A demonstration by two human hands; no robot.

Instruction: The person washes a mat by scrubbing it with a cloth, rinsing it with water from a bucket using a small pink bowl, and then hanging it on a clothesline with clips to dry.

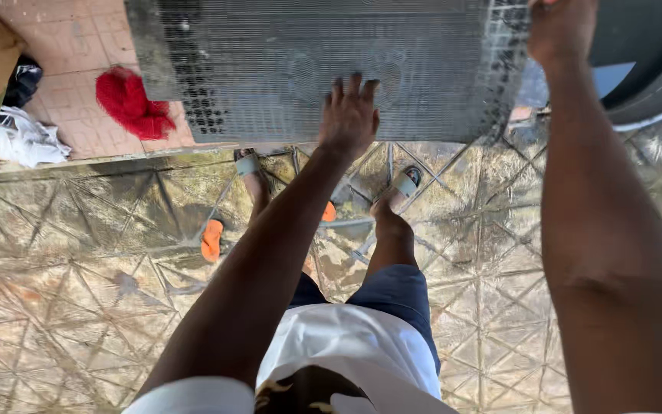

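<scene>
Left hand (350,115) flat, fingers spread, on grey ribbed mat (285,61) | right hand (561,27) at 1 o'clock gripped mat's edge, grip closed | red mop head (132,103) at 10 o'clock on paving

Hard daylight falls from above, bright and warm. The wet patterned floor (78,307) below the left hand (349,115) throws back glare and blurred reflections. The grey ribbed mat (270,61) under that hand shimmers with moiré. Forearms nearest the camera look stretched and soft.
</scene>
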